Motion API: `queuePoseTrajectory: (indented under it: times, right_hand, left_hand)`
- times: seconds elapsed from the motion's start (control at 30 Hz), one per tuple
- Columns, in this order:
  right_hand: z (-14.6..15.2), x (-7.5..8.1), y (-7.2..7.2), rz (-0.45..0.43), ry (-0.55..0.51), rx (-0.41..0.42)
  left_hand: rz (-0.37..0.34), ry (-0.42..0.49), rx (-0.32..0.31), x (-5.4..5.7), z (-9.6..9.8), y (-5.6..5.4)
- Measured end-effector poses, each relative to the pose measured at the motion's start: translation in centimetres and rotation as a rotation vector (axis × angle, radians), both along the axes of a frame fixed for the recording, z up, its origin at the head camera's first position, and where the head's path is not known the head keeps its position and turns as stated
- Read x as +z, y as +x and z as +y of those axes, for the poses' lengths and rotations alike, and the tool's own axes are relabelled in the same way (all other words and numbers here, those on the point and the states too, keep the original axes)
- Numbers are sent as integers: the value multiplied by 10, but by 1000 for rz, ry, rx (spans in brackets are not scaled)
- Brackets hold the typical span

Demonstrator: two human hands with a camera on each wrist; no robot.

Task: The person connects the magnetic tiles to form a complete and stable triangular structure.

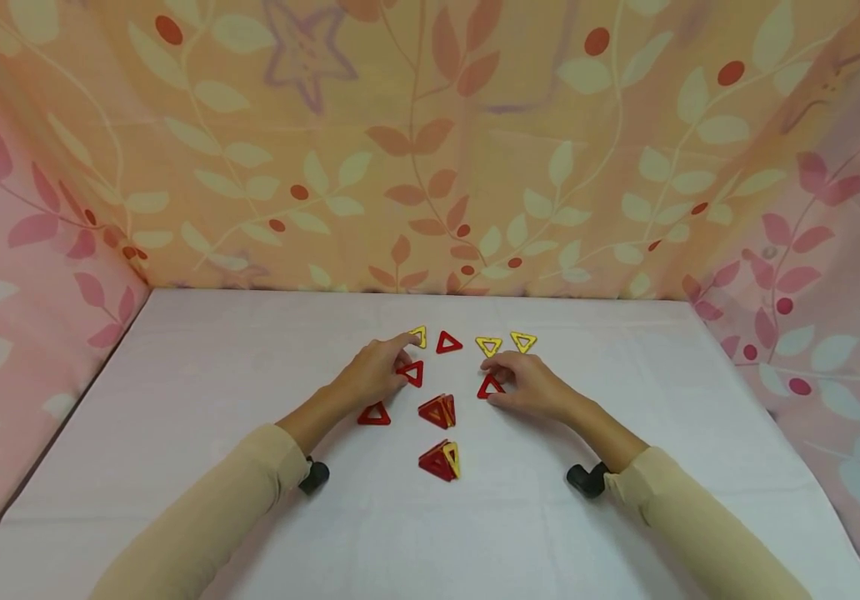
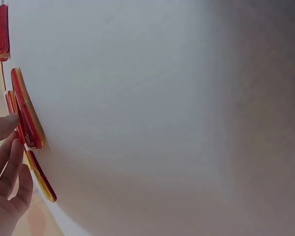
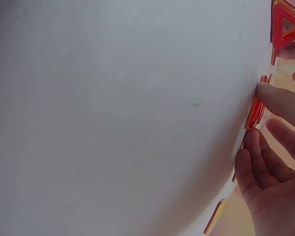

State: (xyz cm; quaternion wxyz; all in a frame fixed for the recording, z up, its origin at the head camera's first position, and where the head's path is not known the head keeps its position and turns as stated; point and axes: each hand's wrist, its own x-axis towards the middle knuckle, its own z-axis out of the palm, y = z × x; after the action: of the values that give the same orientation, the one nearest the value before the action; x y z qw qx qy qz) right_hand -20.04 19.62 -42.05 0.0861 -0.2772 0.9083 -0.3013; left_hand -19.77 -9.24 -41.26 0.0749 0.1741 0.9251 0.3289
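Observation:
My left hand (image 1: 379,371) pinches a red triangular tile (image 1: 417,373) with an open middle, thumb at its near side. One finger of that hand reaches over a yellow triangular tile (image 1: 421,336) behind it. On the right, my right hand (image 1: 533,385) holds another red triangular tile (image 1: 487,388) between thumb and fingers. In the right wrist view the thumb lies on the upper end of this red tile (image 3: 255,110), with the fingers at its lower end. Between the hands and nearer me lies a small pile of red and orange triangles (image 1: 437,411).
A red triangle (image 1: 448,342) and two yellow triangles (image 1: 488,345) lie in the back row. Another red triangle (image 1: 374,414) sits below the left wrist. A second pile, red with a yellow piece (image 1: 440,460), lies closest to me. Patterned cloth (image 1: 430,167) encloses the white table (image 1: 250,333).

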Motion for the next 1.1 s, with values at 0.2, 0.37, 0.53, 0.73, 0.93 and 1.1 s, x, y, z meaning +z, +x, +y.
queuePoseTrajectory:
  times: [0.2, 0.37, 0.53, 0.73, 0.93, 1.1]
  right_hand:
    - [-8, 2, -2, 0, -29, 8]
    - [-15, 2, -4, -12, -29, 10]
    - [-20, 2, -6, -20, -18, 6]
    - [-25, 3, -7, -22, -23, 6]
    - [-32, 2, -8, -21, -19, 6]
    - [-34, 1, -10, -8, -3, 10]
  left_hand:
    - [-2, 9, -23, -1, 2, -1]
    - [6, 8, -33, -2, 4, -2]
    - [0, -2, -36, -3, 8, -2]
    - [2, -19, -43, -4, 11, -3]
    - [0, -29, -48, -3, 15, -4]
    - [6, -25, -55, -3, 18, -3]
